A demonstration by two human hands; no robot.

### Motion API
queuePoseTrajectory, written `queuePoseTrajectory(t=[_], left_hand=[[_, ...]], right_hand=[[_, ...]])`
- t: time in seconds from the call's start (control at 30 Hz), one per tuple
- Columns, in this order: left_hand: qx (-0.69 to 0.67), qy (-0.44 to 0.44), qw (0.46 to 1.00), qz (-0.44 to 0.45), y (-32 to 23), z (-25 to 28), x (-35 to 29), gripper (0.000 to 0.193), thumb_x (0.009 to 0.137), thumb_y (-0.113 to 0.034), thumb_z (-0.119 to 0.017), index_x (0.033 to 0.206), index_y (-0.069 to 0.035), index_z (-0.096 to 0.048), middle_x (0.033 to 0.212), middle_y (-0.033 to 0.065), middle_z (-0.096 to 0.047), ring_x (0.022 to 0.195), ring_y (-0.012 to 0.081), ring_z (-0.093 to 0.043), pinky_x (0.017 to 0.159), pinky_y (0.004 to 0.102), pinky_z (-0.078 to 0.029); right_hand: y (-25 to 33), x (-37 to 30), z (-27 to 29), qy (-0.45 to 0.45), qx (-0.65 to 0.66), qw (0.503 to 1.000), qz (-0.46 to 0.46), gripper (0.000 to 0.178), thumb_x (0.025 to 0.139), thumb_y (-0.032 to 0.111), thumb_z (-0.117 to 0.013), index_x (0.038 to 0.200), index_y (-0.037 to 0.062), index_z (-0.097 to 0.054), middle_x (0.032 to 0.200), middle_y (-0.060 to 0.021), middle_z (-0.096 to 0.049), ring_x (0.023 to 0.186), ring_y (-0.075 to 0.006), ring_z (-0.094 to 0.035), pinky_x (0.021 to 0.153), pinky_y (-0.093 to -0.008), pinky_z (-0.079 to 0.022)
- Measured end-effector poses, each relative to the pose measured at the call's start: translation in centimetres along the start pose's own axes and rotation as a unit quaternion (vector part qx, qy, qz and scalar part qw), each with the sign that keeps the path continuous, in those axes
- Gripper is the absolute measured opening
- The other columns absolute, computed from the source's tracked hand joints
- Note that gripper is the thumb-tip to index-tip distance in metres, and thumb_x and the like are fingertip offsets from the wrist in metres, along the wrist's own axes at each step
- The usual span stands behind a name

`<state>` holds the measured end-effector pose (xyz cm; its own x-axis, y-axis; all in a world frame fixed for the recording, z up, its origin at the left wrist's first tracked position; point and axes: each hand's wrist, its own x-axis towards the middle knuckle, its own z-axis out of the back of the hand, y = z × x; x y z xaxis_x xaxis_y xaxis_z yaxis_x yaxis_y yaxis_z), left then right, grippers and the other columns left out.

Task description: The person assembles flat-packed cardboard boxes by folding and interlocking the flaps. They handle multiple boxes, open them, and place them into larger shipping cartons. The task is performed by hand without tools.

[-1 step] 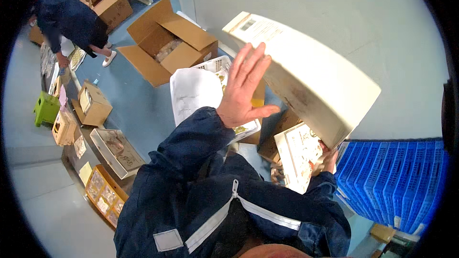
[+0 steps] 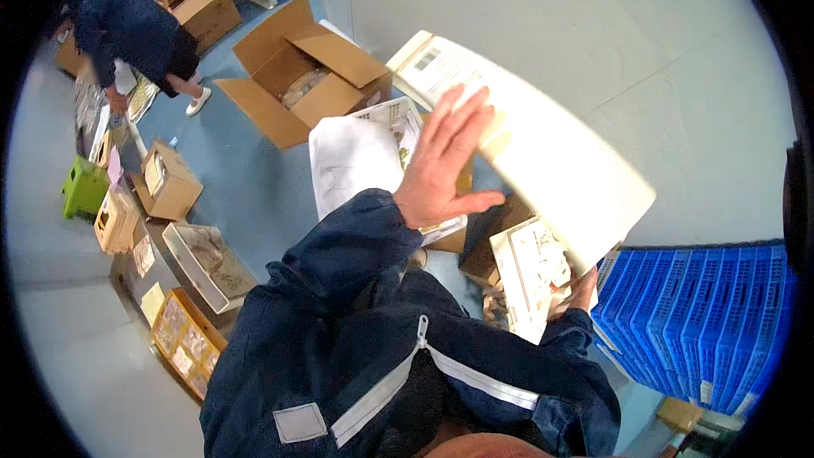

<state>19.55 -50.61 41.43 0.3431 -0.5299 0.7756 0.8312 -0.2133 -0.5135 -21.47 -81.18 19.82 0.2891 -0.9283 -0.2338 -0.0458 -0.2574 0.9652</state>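
Observation:
A long cream cardboard box (image 2: 564, 161), with a printed label at its far end, is raised in front of me, slanting from far left to near right. My left hand (image 2: 445, 157) is open, its fingers stretched along the box's left edge and thumb apart. My right hand (image 2: 579, 295) grips the near end, partly hidden by the box. Beneath that end, beside my right fingers, is a white printed carton (image 2: 530, 276) with a picture on it. Whether the two pieces are joined I cannot tell.
A tall stack of blue plastic crates (image 2: 691, 322) stands at right. Ahead are a white basket (image 2: 407, 110) with a white sheet over it and an open brown carton (image 2: 339, 59). A bench at left bears a shallow box (image 2: 206, 267). A co-worker (image 2: 136, 38) bends at far left.
The cream box has tipped a little, so its smudged lower side is mostly out of sight. My left hand has shifted slightly right and down; my right hand keeps its grip.

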Motion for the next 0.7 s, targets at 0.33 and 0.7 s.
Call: queuePoseTrajectory(t=[0.33, 0.7], left_hand=[[0.014, -0.011, 0.996, -0.082, -8.8, 5.1, -6.8, 0.065, 0.076, -0.051, -0.059, 0.124, -0.009, -0.046, 0.131, 0.0111, -0.043, 0.122, 0.0290, -0.038, 0.103, 0.0454, -0.024], [-0.013, -0.038, 0.991, -0.130, -11.4, 7.9, -9.3, 0.061, 0.074, -0.048, -0.064, 0.121, -0.012, -0.049, 0.131, 0.0084, -0.046, 0.123, 0.0242, -0.040, 0.104, 0.0418, -0.024]], right_hand=[[0.9, -12.0, -0.7, 0.027, 0.025, 0.999, -0.036, 0.049, 0.085, 0.039, -0.051, 0.112, -0.0019, -0.051, 0.110, -0.0165, -0.055, 0.101, -0.0253, -0.055, 0.086, -0.0363, -0.047], [2.9, -14.5, -3.1, 0.056, 0.009, 0.998, -0.043, 0.048, 0.084, 0.037, -0.052, 0.112, -0.0015, -0.052, 0.110, -0.0161, -0.056, 0.099, -0.0249, -0.055, 0.086, -0.0354, -0.047]])
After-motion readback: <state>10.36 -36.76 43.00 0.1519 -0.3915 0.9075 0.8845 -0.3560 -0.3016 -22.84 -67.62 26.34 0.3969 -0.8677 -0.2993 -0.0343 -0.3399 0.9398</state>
